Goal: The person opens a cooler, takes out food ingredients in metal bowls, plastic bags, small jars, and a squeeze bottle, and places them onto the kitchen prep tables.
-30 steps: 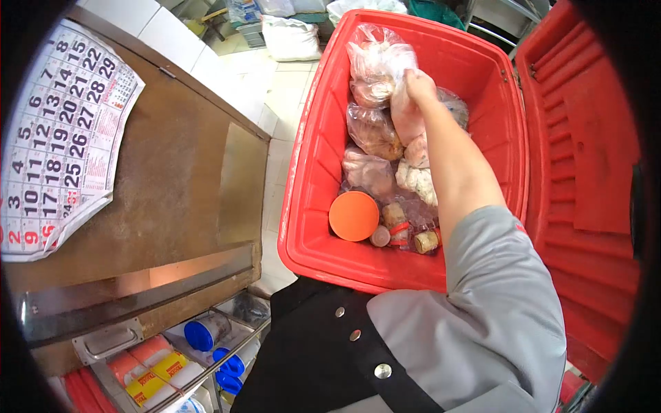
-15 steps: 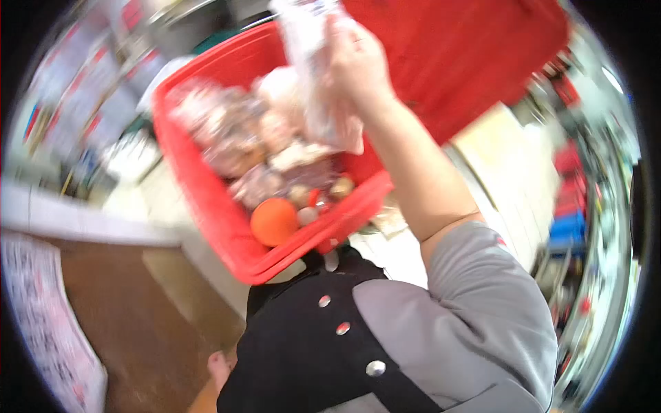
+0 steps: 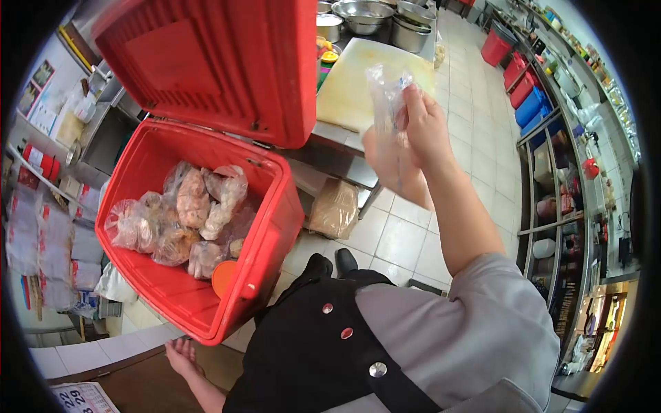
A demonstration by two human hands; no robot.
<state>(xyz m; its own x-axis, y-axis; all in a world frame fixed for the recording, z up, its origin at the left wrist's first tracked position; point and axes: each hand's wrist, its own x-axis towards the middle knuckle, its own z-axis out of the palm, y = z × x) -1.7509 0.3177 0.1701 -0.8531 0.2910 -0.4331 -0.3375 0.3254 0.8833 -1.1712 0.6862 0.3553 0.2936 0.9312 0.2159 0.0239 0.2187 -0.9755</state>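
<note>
My right hand (image 3: 423, 127) grips a clear plastic bag (image 3: 389, 103) near its top, up in front of the cutting board (image 3: 348, 86). Pale pink contents show in the bag's lower part, though I cannot make out their kind. To the left stands a red cooler box (image 3: 155, 286) with its lid (image 3: 227, 62) raised. Inside it lie several clear bags of what looks like meat (image 3: 193, 199) and a round orange thing (image 3: 224, 277). Low at the cooler's near corner, my left hand (image 3: 182, 356) hangs with fingers loosely bent and holds nothing.
Metal bowls (image 3: 363, 14) and pots stand on the steel table behind the board. A brown package (image 3: 334, 208) sits underneath it. Shelving (image 3: 551, 186) lines the right side, with a blue bin (image 3: 530, 103) and red bins nearby. Tiled floor (image 3: 403, 237) runs between.
My right hand has carried the bag from above the cooler to the right, away from it. The view has turned right, and my left hand now shows more fully beside the cooler.
</note>
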